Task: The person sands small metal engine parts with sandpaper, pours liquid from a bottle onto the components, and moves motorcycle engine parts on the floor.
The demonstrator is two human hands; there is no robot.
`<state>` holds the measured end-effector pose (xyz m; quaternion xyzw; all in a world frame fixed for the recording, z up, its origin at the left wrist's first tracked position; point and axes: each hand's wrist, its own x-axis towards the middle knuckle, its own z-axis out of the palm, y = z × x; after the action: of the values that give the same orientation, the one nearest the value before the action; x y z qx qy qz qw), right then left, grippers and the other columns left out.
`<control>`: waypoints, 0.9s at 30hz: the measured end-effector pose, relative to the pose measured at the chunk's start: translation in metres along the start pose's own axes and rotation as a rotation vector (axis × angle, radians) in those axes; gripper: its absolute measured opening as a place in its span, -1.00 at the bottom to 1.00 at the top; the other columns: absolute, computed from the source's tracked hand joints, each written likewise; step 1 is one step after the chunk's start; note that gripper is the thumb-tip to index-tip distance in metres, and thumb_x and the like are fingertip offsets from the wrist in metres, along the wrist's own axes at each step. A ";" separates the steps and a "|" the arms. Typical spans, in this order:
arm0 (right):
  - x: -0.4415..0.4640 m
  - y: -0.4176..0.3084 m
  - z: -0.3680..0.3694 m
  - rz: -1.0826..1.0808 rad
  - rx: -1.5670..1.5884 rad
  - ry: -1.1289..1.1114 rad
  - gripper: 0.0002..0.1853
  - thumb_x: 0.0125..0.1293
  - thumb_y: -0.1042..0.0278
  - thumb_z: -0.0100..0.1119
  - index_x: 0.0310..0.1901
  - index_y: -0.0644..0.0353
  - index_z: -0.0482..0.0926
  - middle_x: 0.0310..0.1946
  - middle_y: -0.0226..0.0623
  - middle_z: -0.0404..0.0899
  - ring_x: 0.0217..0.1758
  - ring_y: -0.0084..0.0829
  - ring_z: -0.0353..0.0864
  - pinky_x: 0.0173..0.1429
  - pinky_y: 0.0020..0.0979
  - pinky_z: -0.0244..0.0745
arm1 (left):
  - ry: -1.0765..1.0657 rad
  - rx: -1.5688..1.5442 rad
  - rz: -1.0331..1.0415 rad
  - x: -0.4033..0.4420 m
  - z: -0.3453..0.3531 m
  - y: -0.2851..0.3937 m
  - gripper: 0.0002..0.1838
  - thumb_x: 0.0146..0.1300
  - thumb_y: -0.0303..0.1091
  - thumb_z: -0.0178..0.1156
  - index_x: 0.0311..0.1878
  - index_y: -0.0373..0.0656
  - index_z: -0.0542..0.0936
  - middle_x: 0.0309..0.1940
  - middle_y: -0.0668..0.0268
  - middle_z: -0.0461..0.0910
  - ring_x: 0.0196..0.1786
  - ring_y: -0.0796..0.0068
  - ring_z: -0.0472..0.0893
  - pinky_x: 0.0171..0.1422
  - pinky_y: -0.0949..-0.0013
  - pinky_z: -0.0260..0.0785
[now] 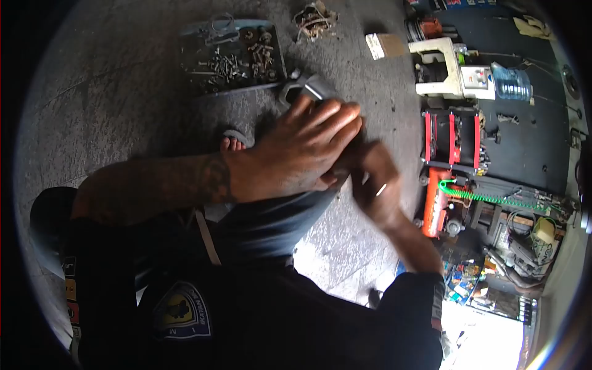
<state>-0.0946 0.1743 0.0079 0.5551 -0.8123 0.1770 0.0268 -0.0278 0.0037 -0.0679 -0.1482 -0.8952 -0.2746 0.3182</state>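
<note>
My left hand [308, 139] is closed over a grey metal part [317, 87]. One end of this part, an open hooked or ring shape, sticks out beyond my knuckles; the rest is hidden under the fingers. Close beside it on the right, my right hand [376, 182] is blurred by motion, its fingers curled in against the dark lower side of the work. What those fingers hold cannot be made out. A small bright glint shows on this hand. Both hands are above my dark trousers [265, 225].
On the grey floor [123, 80] a tray [234, 92] holds many bolts and small metal parts. A tangled metal piece [316, 21] and a carton [387, 46] lie farther off. To the right are a white stool [453, 61], a red rack [452, 139] and an orange cylinder [435, 203].
</note>
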 end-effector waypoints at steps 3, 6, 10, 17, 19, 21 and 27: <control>0.004 0.016 -0.004 -0.126 -0.044 -0.063 -0.79 0.03 0.75 0.23 -0.32 0.23 0.58 -0.38 -0.17 0.55 -0.31 -0.19 0.57 -0.21 -0.28 0.49 | -0.022 -0.042 -0.031 -0.001 -0.001 -0.002 0.02 -0.18 0.13 0.53 0.28 -0.34 0.40 0.27 0.10 0.34 0.28 0.21 0.35 0.28 0.04 0.21; 0.004 0.004 0.000 -0.051 -0.026 -0.013 -0.79 -0.01 0.77 0.21 -0.37 0.21 0.57 -0.38 -0.20 0.55 -0.32 -0.20 0.56 -0.21 -0.30 0.48 | 0.008 -0.018 -0.024 -0.002 0.003 0.002 0.02 -0.18 0.14 0.53 0.28 -0.34 0.39 0.26 0.11 0.34 0.28 0.21 0.35 0.28 0.02 0.20; 0.011 0.010 -0.002 -0.045 -0.038 0.012 -0.77 0.00 0.79 0.20 -0.37 0.19 0.57 -0.41 -0.22 0.53 -0.36 -0.20 0.54 -0.27 -0.27 0.45 | -0.024 -0.031 -0.025 -0.002 0.000 0.000 0.03 -0.16 0.16 0.52 0.30 -0.35 0.38 0.25 0.12 0.34 0.29 0.20 0.34 0.29 0.03 0.20; 0.009 0.018 -0.007 -0.051 -0.031 0.005 -0.77 0.06 0.80 0.20 -0.29 0.24 0.59 -0.37 -0.19 0.58 -0.36 -0.22 0.56 -0.25 -0.26 0.50 | -0.079 -0.023 -0.038 -0.001 0.001 0.002 0.05 -0.15 0.15 0.52 0.32 -0.37 0.36 0.28 0.08 0.32 0.32 0.20 0.32 0.33 0.04 0.19; 0.000 0.020 -0.004 -0.128 -0.068 -0.041 -0.79 0.06 0.77 0.20 -0.32 0.22 0.60 -0.38 -0.22 0.58 -0.35 -0.24 0.56 -0.23 -0.26 0.49 | -0.067 -0.034 -0.032 0.000 -0.002 0.003 0.05 -0.14 0.13 0.53 0.32 -0.37 0.36 0.29 0.08 0.32 0.32 0.20 0.31 0.34 0.04 0.19; -0.005 0.003 0.003 -0.108 -0.057 -0.106 -0.77 0.05 0.78 0.19 -0.32 0.21 0.61 -0.39 -0.23 0.58 -0.35 -0.25 0.56 -0.24 -0.27 0.48 | -0.036 -0.078 -0.012 0.000 -0.005 0.001 0.03 -0.15 0.11 0.54 0.30 -0.38 0.37 0.28 0.09 0.32 0.31 0.20 0.32 0.33 0.03 0.19; -0.002 -0.009 0.008 -0.118 -0.015 -0.051 -0.82 0.03 0.73 0.22 -0.34 0.22 0.58 -0.39 -0.19 0.57 -0.31 -0.16 0.58 -0.20 -0.27 0.51 | -0.030 -0.010 0.023 -0.003 0.001 -0.001 0.04 -0.19 0.10 0.55 0.30 -0.36 0.37 0.28 0.11 0.32 0.30 0.20 0.33 0.32 0.02 0.21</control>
<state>-0.0841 0.1706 0.0025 0.6060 -0.7799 0.1552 0.0207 -0.0261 0.0031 -0.0706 -0.1642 -0.8967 -0.2731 0.3074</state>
